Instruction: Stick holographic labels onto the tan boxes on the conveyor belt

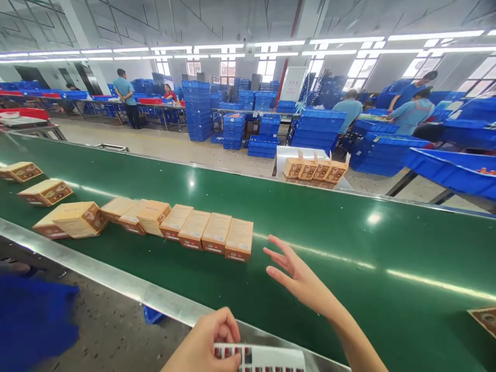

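Observation:
Near the bottom middle, my left hand (211,341) is closed on a white sheet of small dark red and black labels (271,357), at the belt's near metal edge. My right hand (292,274) reaches over the green belt (329,217) with its fingers spread and nothing in them. Just left of its fingertips stands the nearest brown and cream box (239,238), not touched. Several similar boxes (196,227) run in a row to the left from it, some pushed together at angles.
Several boxes with raised flaps (315,169) stand on a metal stand beyond the belt. Another box (484,318) is at the right edge. Blue crates (318,129) and several people are behind. A metal rail (147,292) borders the belt's near side.

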A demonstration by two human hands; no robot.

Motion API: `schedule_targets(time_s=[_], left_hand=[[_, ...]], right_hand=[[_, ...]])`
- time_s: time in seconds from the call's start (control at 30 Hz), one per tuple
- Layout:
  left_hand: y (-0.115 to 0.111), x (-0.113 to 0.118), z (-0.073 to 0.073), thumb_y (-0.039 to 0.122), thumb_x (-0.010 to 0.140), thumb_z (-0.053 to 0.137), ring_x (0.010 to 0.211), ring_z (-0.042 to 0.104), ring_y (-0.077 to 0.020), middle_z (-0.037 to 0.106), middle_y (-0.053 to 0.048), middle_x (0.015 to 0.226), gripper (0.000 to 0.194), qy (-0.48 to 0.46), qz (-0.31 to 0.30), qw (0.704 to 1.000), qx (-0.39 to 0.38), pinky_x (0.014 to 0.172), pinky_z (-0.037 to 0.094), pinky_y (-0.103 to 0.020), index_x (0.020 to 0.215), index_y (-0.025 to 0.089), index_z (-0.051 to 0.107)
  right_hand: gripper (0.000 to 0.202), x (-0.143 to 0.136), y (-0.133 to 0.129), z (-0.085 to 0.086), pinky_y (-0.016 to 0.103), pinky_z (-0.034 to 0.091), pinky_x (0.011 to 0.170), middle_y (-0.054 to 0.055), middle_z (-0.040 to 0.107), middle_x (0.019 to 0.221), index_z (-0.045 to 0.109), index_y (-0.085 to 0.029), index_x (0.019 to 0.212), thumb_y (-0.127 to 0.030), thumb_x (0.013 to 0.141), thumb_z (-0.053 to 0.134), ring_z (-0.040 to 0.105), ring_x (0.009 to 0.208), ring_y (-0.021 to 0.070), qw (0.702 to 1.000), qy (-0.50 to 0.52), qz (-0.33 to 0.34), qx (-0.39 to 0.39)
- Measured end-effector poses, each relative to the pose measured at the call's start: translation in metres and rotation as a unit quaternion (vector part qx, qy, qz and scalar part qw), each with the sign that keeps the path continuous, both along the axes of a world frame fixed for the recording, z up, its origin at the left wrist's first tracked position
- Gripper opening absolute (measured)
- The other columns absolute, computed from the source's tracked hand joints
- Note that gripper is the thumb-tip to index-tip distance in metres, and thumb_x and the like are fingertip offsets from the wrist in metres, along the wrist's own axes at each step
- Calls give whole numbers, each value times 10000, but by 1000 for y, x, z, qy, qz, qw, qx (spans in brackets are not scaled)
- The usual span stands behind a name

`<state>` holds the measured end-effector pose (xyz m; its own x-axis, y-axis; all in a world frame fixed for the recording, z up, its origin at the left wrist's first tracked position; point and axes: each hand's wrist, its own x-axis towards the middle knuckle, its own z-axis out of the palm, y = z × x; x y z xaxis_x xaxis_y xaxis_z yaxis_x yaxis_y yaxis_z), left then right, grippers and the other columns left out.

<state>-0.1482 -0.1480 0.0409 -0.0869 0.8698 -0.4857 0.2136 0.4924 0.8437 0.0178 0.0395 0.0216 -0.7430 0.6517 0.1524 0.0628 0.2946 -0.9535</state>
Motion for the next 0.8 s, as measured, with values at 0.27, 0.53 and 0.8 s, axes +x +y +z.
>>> schedule_targets(time_s=[0.27,0.53,0.8], left_hand=[[20,36,17,256,746,650,596,465,-108,573,50,614,119,-5,7,1000,25,579,346,-213,815,161,633],[24,50,16,351,800,608,663,536,-149,683,-10,699,234,62,-41,997,30,620,386,-235,769,162,743],[27,55,8,351,851,553,702,602,-169,733,-26,736,284,101,-34,994,38,658,423,-237,762,168,751]], right_hand=[[174,68,-67,16,240,594,757,8,738,966,653,-265,1097,-249,934,593,704,849,154,968,-91,24,233],[211,70,-88,-1,234,542,669,37,677,855,605,-198,1020,-155,1020,399,626,734,134,926,-44,-57,371],[283,75,-88,-11,284,559,783,58,761,883,665,-164,999,-73,981,399,727,799,175,835,-3,-95,542]])
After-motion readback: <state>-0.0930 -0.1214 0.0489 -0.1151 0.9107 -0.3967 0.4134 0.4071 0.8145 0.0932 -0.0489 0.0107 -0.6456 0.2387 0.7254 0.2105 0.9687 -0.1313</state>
